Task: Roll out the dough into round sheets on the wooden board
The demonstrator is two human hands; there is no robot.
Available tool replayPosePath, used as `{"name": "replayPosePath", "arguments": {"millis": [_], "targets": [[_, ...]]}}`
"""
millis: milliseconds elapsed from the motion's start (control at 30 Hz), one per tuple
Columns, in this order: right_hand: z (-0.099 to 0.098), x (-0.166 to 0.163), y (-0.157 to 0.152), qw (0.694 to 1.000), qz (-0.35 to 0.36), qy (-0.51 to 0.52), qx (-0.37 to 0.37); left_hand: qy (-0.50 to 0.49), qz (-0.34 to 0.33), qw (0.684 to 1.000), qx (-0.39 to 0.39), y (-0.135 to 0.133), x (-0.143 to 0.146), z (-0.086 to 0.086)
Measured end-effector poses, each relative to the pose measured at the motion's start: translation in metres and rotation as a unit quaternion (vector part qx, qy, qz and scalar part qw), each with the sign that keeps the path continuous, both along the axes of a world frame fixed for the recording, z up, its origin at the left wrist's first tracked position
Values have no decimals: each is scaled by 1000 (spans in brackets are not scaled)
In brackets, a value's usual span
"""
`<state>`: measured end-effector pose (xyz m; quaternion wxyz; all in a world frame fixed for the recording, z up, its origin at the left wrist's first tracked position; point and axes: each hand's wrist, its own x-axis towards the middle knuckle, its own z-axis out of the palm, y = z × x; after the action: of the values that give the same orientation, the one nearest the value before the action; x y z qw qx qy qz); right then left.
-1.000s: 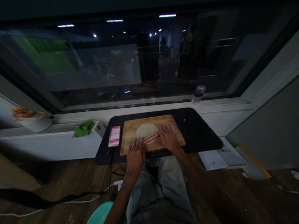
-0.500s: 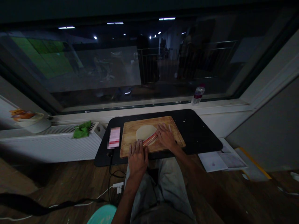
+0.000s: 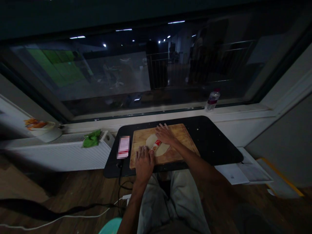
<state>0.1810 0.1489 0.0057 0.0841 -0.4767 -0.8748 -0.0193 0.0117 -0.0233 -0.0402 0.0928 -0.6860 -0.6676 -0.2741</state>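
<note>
A flat round of pale dough lies on a wooden board set on a black table. A red and white rolling pin lies slanted across the dough. My left hand lies flat with fingers stretched over the pin's near end, at the board's front edge. The fingers of my right hand are spread flat over the pin's far end and the dough's upper part. Most of the pin is hidden under both hands.
A blurred red and white packet lies on the table's left part. A water bottle stands on the window sill. A green cloth and a white bowl sit on the radiator at left. Papers and cables lie on the floor.
My right hand slid forward and left across the dough, turning the rolling pin steeper. My left hand stayed at the board's front edge. The view shifted slightly.
</note>
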Motion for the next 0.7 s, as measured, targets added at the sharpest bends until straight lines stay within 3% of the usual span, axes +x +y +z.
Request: {"name": "replayPosePath", "arguments": {"millis": [167,400,700], "targets": [[-7,7,7,999,32,9,2,0,-26,1000,-10,-9,9,-2],[-14,40,-14,999,14,34,-6,17,-96,995,33,-38,43,-8],[-16,57,-34,996,-15,91,-10,46,-93,995,1,-63,73,-1]]}}
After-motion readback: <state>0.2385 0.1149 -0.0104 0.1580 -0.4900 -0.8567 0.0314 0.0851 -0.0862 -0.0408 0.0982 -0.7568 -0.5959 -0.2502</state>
